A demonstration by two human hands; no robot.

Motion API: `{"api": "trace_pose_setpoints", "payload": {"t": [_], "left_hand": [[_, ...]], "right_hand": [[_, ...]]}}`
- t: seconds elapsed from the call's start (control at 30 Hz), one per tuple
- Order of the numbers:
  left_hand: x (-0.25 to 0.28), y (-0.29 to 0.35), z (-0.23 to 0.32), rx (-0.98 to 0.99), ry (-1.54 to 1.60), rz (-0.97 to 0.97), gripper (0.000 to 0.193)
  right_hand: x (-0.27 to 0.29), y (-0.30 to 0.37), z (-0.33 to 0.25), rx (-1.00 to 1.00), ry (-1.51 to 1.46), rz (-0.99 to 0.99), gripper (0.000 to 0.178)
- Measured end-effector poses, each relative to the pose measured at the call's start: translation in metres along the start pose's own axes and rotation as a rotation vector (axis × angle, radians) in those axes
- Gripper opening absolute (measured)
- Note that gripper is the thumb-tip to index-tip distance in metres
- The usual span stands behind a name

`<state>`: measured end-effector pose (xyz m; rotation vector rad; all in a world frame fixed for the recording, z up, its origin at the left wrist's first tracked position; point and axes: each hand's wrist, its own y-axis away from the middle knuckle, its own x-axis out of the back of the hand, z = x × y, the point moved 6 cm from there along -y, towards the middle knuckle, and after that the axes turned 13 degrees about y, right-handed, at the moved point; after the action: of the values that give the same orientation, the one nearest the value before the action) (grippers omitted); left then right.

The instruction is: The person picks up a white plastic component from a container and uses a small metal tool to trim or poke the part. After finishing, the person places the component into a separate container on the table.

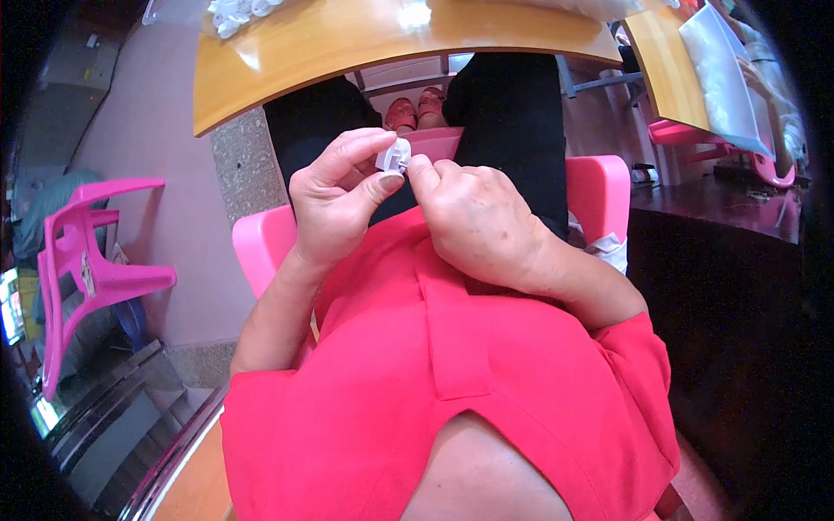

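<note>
1. Small white plastic part: located in the air above the lap, short of the table edge. Its hollowed side is in view.
2. Left hand: pinches the part between thumb and forefinger, one at its lower edge, one at its top. This grip, in my judgement, steadies the part while leaving its right side free for access.
3. Right hand: fingers curled, back of the hand up, thumb and forefinger brought against the part's right side. The knuckles hide the contact, so I cannot tell whether these fingers pinch anything.
4. Pink armchair: seats the person; both forearms angle inward over the red shirt, a posture judged to keep the part close and in sight.
5. Wooden table: ahead, over the knees. A cluster of white pieces lies at its far left, presumably within reach.
6. White tray: on a separate table at right, well apart.
</note>
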<state>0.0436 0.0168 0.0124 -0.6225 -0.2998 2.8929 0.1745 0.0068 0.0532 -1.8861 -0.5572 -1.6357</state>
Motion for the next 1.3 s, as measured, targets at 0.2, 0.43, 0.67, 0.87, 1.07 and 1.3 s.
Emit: {"api": "trace_pose_setpoints", "payload": {"t": [0.2, 0.43, 0.67, 0.87, 1.07, 1.3], "left_hand": [[-0.003, 0.002, -0.004, 0.037, -0.050, 0.023, 0.029], [-0.008, 0.005, -0.020, 0.166, -0.010, 0.002, 0.022], [-0.010, 0.005, -0.031, 0.270, 0.013, -0.135, 0.021], [0.003, -0.003, -0.023, 0.278, 0.373, -0.089, 0.030], [0.000, -0.005, -0.015, 0.256, 0.452, -0.060, 0.027], [0.000, -0.005, -0.014, 0.248, 0.367, -0.048, 0.025]], "right_hand": [[-0.007, 0.000, -0.004, -0.012, 0.097, -0.110, 0.015], [-0.007, 0.007, -0.005, 0.118, 0.232, -0.197, 0.022], [-0.008, 0.011, 0.006, 0.256, 0.131, -0.361, 0.020], [0.019, 0.002, 0.022, 0.044, -0.110, -0.255, 0.017], [0.017, 0.000, 0.013, 0.000, -0.124, -0.235, 0.021], [0.010, 0.000, 0.010, 0.008, -0.091, -0.230, 0.021]]}}
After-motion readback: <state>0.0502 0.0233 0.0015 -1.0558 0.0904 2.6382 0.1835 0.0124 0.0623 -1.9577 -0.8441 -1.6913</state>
